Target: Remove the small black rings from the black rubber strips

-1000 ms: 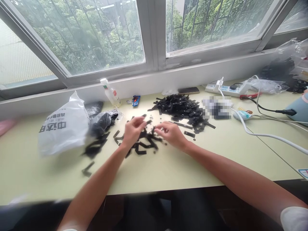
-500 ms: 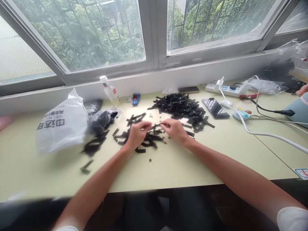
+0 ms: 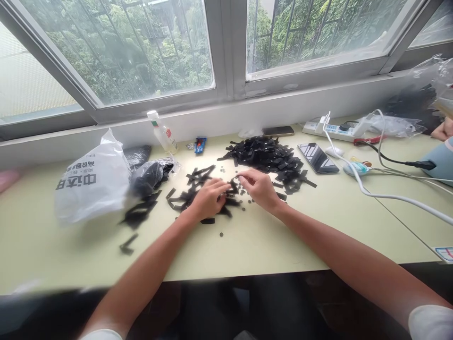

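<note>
My right hand (image 3: pixel 261 190) pinches the end of a short black strip (image 3: pixel 233 183), which curves down toward the table between my hands. Just left of it, my left hand (image 3: pixel 209 198) reaches over a loose spread of black strips (image 3: pixel 198 175), fingers stretched out and thumb apart from them. Some strips under the left palm are hidden. Small dark round pieces (image 3: pixel 243 208) are scattered below my right fingertips, and a single round piece (image 3: pixel 221 234) lies nearer the front. Behind my right hand rises a dense heap of black strips (image 3: pixel 265 156).
To the left stand a white plastic bag (image 3: pixel 94 182), a clear bag (image 3: pixel 146 179) and a bottle (image 3: pixel 163 134). Two phones (image 3: pixel 317 158) (image 3: pixel 278 131), a power strip (image 3: pixel 331 128) and a white cable (image 3: pixel 375 196) occupy the right. Another person's hand (image 3: pixel 444 130) shows at the right edge.
My left hand has come off the strip that both hands were holding and spread its fingers over the loose strips. The right hand keeps the strip, raised slightly and bent.
</note>
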The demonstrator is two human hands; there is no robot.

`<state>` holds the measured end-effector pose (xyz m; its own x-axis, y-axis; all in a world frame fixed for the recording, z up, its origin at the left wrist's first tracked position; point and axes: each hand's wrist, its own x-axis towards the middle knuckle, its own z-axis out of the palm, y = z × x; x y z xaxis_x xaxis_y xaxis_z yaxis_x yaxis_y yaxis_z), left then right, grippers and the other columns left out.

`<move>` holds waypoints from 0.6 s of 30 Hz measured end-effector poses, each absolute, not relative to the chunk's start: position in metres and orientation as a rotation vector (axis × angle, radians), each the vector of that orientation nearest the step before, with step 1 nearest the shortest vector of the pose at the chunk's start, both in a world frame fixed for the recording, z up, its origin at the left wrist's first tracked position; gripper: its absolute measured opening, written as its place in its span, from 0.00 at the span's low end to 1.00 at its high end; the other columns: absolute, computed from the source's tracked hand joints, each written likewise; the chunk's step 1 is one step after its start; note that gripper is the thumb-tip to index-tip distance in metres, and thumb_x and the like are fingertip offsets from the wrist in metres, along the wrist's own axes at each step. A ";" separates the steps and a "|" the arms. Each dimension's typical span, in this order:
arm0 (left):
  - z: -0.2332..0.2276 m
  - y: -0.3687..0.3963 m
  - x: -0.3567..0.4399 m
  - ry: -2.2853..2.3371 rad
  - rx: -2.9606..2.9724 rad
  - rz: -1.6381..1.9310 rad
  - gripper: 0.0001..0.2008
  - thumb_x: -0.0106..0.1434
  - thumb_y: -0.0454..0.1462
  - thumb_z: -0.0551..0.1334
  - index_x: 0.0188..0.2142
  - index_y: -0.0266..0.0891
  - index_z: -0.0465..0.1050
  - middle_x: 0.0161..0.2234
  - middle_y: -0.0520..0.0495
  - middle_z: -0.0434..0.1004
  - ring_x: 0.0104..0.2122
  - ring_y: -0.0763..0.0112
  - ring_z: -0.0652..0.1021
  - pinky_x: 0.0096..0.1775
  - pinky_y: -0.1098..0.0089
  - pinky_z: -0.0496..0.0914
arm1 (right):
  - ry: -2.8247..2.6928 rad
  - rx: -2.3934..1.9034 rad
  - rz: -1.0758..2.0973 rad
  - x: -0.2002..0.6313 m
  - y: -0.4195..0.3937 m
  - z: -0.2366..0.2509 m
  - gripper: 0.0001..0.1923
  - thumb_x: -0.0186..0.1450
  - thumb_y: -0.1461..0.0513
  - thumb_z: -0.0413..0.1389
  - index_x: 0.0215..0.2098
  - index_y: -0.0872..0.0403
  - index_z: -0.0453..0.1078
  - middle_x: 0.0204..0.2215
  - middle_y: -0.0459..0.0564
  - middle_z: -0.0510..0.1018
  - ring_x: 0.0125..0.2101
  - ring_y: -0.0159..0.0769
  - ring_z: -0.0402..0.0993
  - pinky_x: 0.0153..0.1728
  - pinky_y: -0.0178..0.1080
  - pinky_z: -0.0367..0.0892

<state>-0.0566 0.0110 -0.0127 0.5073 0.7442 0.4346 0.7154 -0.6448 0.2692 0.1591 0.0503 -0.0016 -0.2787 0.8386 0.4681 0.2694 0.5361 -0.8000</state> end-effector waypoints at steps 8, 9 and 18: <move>-0.001 0.015 -0.071 1.417 2.585 1.016 0.12 0.71 0.34 0.56 0.50 0.38 0.75 0.41 0.42 0.80 0.41 0.65 0.78 0.44 0.63 0.75 | -1.774 -0.951 0.712 0.162 0.056 -0.006 0.11 0.68 0.59 0.56 0.44 0.53 0.79 0.40 0.52 0.82 0.29 0.35 0.74 0.30 0.39 0.70; 0.004 0.015 -0.076 1.442 2.570 1.049 0.13 0.71 0.34 0.55 0.51 0.38 0.75 0.41 0.42 0.80 0.40 0.66 0.78 0.43 0.64 0.75 | -1.763 -0.945 0.718 0.162 0.056 -0.005 0.11 0.68 0.58 0.57 0.44 0.53 0.79 0.39 0.52 0.81 0.28 0.35 0.73 0.29 0.39 0.70; 0.024 0.006 -0.082 1.530 2.685 0.734 0.14 0.69 0.36 0.55 0.51 0.39 0.74 0.45 0.41 0.76 0.43 0.62 0.76 0.41 0.64 0.73 | -1.959 -0.774 0.770 0.153 0.044 -0.009 0.11 0.68 0.56 0.59 0.43 0.51 0.81 0.34 0.50 0.82 0.29 0.35 0.74 0.31 0.38 0.71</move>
<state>-0.0815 0.0055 0.0243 0.4290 0.8063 0.4072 0.8222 -0.5352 0.1935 0.1530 0.0441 -0.0091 -0.4288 0.7576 0.4920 0.2200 0.6158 -0.7565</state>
